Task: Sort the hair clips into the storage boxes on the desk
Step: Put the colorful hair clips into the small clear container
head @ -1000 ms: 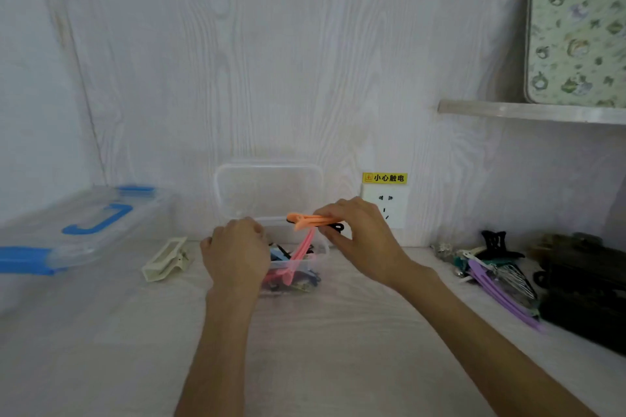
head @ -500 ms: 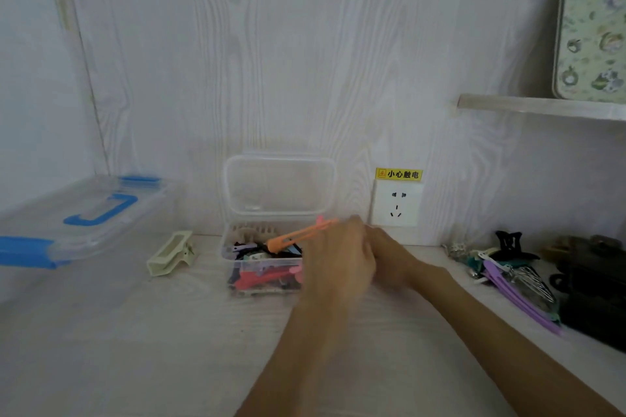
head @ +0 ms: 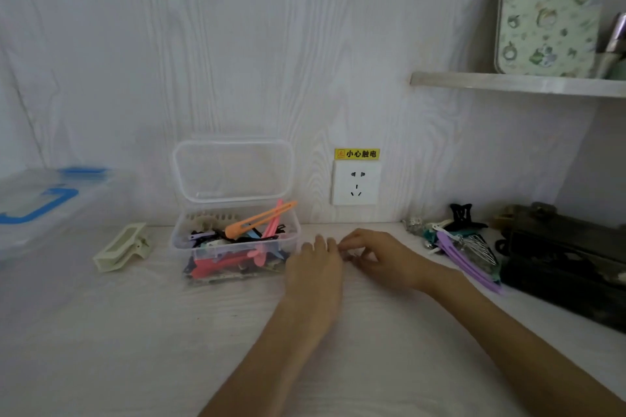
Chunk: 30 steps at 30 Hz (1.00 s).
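Observation:
A small clear storage box (head: 294,240) stands open against the wall, its lid up, full of mixed hair clips. An orange clip (head: 259,219) lies slanted on top, with a pink clip (head: 271,230) beside it. My left hand (head: 315,267) hovers just right of the box, fingers relaxed, holding nothing. My right hand (head: 376,254) sits beside it over the desk with loosely curled fingers; nothing shows in it. A cream claw clip (head: 122,247) lies left of the box. A pile of clips with a long purple clip (head: 464,261) and a black claw clip (head: 462,217) lies at the right.
A large clear bin with a blue-handled lid (head: 44,210) stands at the far left. A dark box (head: 569,261) fills the right edge of the desk. A wall socket (head: 355,183) sits behind my hands, and a shelf (head: 515,85) with a patterned tin hangs above.
The orange clip left my right hand and now rests in the box. Both hands moved right of the box and down toward the desk. The camera view shifted.

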Motion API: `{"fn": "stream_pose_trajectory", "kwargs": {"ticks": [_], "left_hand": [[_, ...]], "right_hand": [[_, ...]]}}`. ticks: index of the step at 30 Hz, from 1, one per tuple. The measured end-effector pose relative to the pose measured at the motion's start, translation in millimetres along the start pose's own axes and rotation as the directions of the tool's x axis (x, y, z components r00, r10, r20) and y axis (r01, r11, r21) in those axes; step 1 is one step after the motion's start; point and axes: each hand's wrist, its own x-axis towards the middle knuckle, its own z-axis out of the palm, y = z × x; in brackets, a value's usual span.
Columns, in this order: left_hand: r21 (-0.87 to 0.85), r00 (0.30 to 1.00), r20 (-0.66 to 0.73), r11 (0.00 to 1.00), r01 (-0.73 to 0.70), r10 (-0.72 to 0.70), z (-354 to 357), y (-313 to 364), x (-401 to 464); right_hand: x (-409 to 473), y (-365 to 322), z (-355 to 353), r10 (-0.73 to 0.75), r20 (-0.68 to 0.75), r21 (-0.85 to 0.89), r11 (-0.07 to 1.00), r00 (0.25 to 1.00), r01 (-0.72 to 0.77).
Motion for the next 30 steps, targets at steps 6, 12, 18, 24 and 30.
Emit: {"fn": "stream_pose_trajectory", "kwargs": {"ticks": [6, 12, 18, 24, 30], "left_hand": [[-0.011, 0.999, 0.04, 1.0, 0.003, -0.003, -11.3, -6.4, -2.4], [-0.282, 0.965, -0.261, 0.958, -0.042, -0.035, -26.9, -8.8, 4.4], [-0.405, 0.749, -0.58, 0.911, 0.075, -0.32, -39.2, -45.5, 13.4], [-0.493, 0.684, -0.461, 0.804, 0.332, -0.565, -33.6, -87.0, 10.4], [-0.549, 0.727, -0.358, 0.762, 0.344, -0.586, -29.8, -95.8, 4.8]], "right_hand": [[-24.5, 10.0, -3.5, 0.232, -0.215, 0.038, 0.973, 0.949, -0.23], [-27.5, 5.7, -1.9, 0.237, -0.258, 0.097, 0.971, 0.937, -0.219], [-21.7, -6.3, -3.2, 0.22, -0.402, 0.217, 0.966, 0.889, -0.141], [12.9, -69.3, -2.2, 0.085, -0.635, 0.281, 0.951, 0.768, 0.127], [34.5, -100.5, 18.4, -0.074, -0.538, 0.143, 0.974, 0.84, 0.177]]}}
